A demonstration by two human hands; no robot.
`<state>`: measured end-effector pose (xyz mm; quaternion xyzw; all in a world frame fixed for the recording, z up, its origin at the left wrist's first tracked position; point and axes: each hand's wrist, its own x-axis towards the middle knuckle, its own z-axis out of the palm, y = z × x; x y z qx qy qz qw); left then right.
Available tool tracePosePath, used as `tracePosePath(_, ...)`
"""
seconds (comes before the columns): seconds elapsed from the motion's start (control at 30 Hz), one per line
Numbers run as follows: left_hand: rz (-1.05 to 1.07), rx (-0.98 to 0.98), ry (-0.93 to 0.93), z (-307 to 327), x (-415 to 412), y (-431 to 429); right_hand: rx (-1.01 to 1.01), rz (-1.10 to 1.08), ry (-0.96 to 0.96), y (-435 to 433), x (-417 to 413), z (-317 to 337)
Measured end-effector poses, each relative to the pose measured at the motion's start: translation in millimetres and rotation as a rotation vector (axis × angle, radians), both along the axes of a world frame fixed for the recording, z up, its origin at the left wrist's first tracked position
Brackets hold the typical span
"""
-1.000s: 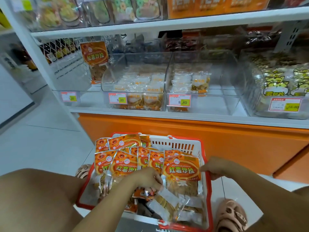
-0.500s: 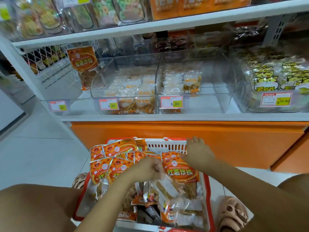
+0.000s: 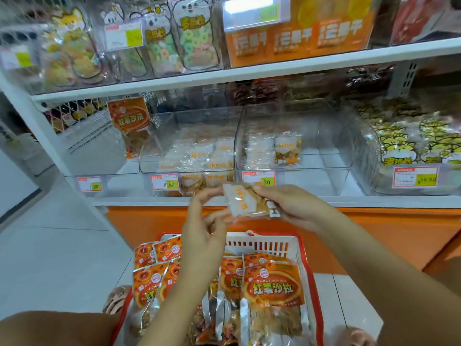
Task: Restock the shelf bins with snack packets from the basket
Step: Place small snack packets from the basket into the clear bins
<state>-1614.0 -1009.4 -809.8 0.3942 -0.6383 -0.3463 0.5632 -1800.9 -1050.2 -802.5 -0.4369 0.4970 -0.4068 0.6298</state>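
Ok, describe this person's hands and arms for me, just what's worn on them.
The left hand and right hand are bare: no gloves, rings, watch or bracelet in view. The left forearm and right forearm are uncovered too, with no sleeve showing anywhere inside the frame.

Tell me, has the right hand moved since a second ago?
Yes. The right hand left the basket rim and rose to the shelf edge, where it grips a small packet with the left hand.
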Motion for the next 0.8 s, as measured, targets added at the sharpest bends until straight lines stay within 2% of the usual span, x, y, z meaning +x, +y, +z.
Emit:
tracePosePath(0.07,0.035,0.131,0.227,6,-7,-6,-0.117,-0.009,0.184,1,1,12)
tracePosePath(0.13,0.057,0.292,0.333,9,-11,-14,-0.189,-0.034,0.321,1,3,22)
tracePosePath(0.3,0.153,0.250,0.152,13,-26,-39,-0.254,0.128,0.496,0,-12,55)
tracePosePath(0.47,0.130,-0.064,-0.253,32,-37,-67,-0.245,0.294,0.703,-14,-31,82)
tracePosePath(0.57,0.031,-0.112,-0.401,53,-47,-90,-0.240,0.428,0.747,-24,-40,95)
tracePosePath(0.7,-0.100,0.009,-0.394,76,-62,-122,-0.203,0.388,0.738,-46,-62,98)
tracePosePath(0.8,0.056,0.058,-0.281,84,-66,-151,-0.175,0.169,0.735,-65,-84,94)
